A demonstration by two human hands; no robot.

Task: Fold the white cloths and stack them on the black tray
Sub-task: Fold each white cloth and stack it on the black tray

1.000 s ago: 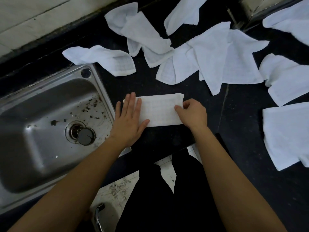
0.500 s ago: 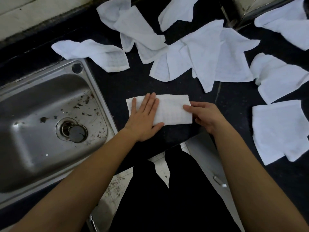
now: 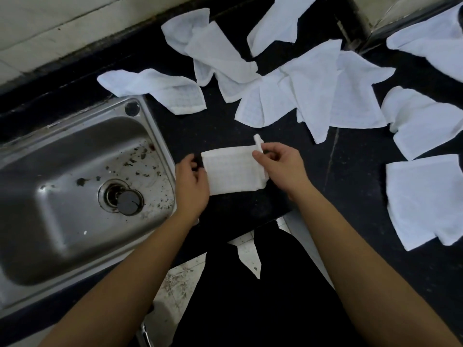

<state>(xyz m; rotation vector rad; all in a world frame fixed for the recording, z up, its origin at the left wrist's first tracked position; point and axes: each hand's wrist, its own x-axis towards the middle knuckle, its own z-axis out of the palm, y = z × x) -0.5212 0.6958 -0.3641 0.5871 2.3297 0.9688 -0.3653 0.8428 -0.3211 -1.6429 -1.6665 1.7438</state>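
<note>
A folded white cloth lies on the black counter near its front edge. My left hand grips its left end with curled fingers. My right hand pinches the right end, and a corner of that end sticks up above the fingers. Several unfolded white cloths lie scattered behind and to the right, among them a crumpled cloth by the sink and a broad pile of cloths at centre. No black tray is in view.
A steel sink with specks of debris and a drain plug fills the left. More white cloths lie at the right edge. A tiled wall runs along the back. The counter's front edge is just below my hands.
My left hand lay flat on the folded cloth; now it grips the left end. My right hand has lifted the right end, raising a corner off the counter.
</note>
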